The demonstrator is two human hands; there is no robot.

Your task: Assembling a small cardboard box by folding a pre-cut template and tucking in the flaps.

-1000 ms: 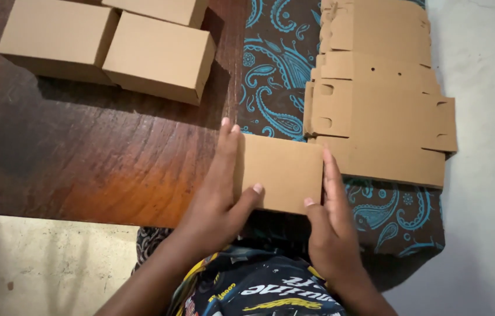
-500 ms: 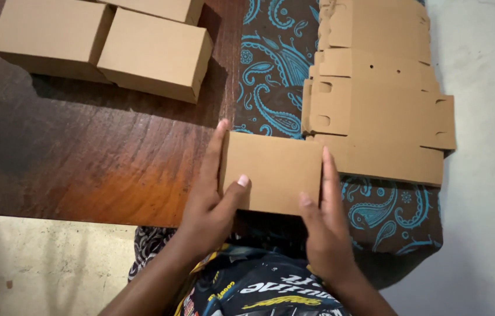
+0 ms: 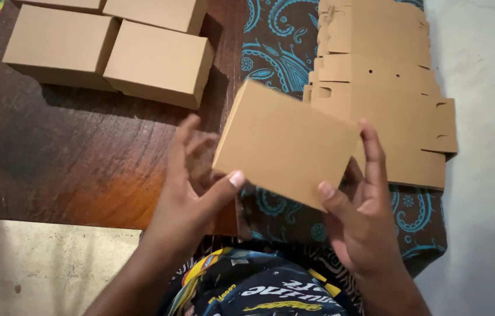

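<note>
Lying beyond the right hand (image 3: 359, 217) is a stack of flat cardboard blanks (image 3: 387, 111), three folded boxes (image 3: 157, 61) sit beyond the left hand (image 3: 192, 196), and both hands clamp a tilted folded cardboard box (image 3: 285, 143) between them, thumbs on its near face.

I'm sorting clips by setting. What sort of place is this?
Probably a home or small workshop spot for hand-folding boxes. Folded cardboard boxes sit on a low wooden table, flat die-cut blanks are stacked on a patterned cloth, and both hands hold a cardboard box.
</note>
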